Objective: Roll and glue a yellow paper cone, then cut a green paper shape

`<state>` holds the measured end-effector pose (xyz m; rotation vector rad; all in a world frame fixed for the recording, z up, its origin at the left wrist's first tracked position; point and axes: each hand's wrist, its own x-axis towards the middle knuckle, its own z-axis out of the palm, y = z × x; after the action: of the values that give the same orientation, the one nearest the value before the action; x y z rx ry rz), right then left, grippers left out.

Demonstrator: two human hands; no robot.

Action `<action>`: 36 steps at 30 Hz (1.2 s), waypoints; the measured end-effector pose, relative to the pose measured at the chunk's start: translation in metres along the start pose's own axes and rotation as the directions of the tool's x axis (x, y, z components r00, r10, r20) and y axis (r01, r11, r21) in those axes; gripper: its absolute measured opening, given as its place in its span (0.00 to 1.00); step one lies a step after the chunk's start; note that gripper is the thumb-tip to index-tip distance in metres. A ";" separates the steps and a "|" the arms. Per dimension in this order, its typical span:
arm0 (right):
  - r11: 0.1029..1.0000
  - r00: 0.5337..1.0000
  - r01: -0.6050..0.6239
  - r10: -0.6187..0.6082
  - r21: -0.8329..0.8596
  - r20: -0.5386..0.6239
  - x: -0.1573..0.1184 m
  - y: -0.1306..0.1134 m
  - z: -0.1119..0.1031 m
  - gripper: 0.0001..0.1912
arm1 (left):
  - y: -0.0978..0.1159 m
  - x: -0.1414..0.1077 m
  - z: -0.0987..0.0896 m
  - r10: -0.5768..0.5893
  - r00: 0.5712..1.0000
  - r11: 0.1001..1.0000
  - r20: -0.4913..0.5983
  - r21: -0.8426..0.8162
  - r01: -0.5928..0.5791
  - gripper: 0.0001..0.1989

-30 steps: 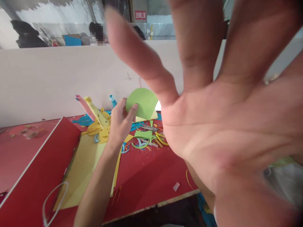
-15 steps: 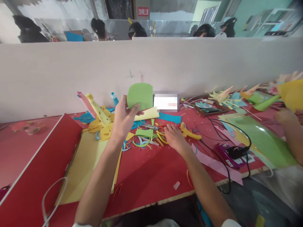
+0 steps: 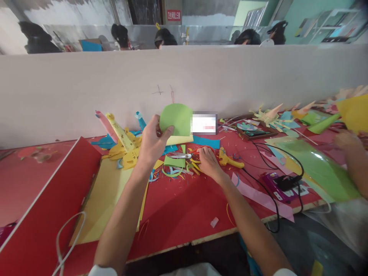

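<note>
My left hand [image 3: 153, 140] pinches a rounded green paper piece [image 3: 176, 118], thumb in front, raised above the far part of the table. Over the scrap pile, my right hand [image 3: 209, 163] has its fingers closed around the red handles of a pair of scissors [image 3: 181, 156]. The blades point left across a green paper scrap [image 3: 174, 163], and part of the handles is hidden by the fingers. Just right of that hand lies a yellow glue gun [image 3: 230, 159]. Yellow and blue paper strips and cuttings surround the scissors.
Yellow paper giraffe [image 3: 120, 134] stands at left, beside yellow sheets [image 3: 100, 203] and a red divider [image 3: 54, 199]. Black cables run around a purple power strip [image 3: 280, 188] on the right. Another person's hand [image 3: 349, 142] holds yellow paper at far right. A white partition [image 3: 230, 80] borders the back.
My right hand has closed on the scissors, whose blades have shifted slightly left. The green paper in my left hand has moved a little right and turned.
</note>
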<state>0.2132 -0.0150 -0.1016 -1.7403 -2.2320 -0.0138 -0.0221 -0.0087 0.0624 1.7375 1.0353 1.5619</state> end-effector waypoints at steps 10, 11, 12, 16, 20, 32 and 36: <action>0.993 0.970 -0.025 0.052 0.116 -0.236 0.002 -0.004 -0.018 0.30 | -0.002 0.004 -0.007 -0.020 1.000 0.999 -0.024 -0.044 0.019 0.11; 0.989 0.964 -0.019 0.057 0.147 -0.259 0.002 -0.004 -0.019 0.31 | -0.003 0.005 -0.007 -0.021 0.999 0.998 -0.030 -0.055 0.020 0.12; 0.983 0.959 -0.016 0.067 0.183 -0.275 0.002 -0.004 -0.019 0.32 | -0.003 0.005 -0.008 -0.024 0.999 0.997 -0.035 -0.070 0.021 0.12; 0.904 0.942 -0.038 0.174 0.426 -0.286 0.004 -0.008 -0.013 0.30 | -0.001 0.004 -0.008 -0.053 0.998 0.984 -0.028 -0.170 0.048 0.14; 0.670 0.909 -0.020 0.321 0.742 -0.266 0.006 -0.017 -0.003 0.21 | 0.000 0.002 -0.006 -0.079 0.997 0.977 -0.026 -0.198 0.072 0.16; -0.043 0.939 0.126 0.326 0.991 -0.105 -0.003 -0.061 -0.021 0.25 | -0.005 0.002 0.001 -0.036 0.998 0.982 -0.058 -0.188 0.025 0.16; -0.114 0.968 0.095 0.244 0.989 -0.065 -0.006 -0.064 -0.021 0.25 | -0.007 0.002 0.000 -0.002 0.999 0.981 -0.052 -0.195 -0.008 0.16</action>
<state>0.1585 -0.0417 -0.0711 -0.7441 -1.0535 1.1760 -0.0228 -0.0028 0.0577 1.5737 0.8721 1.6593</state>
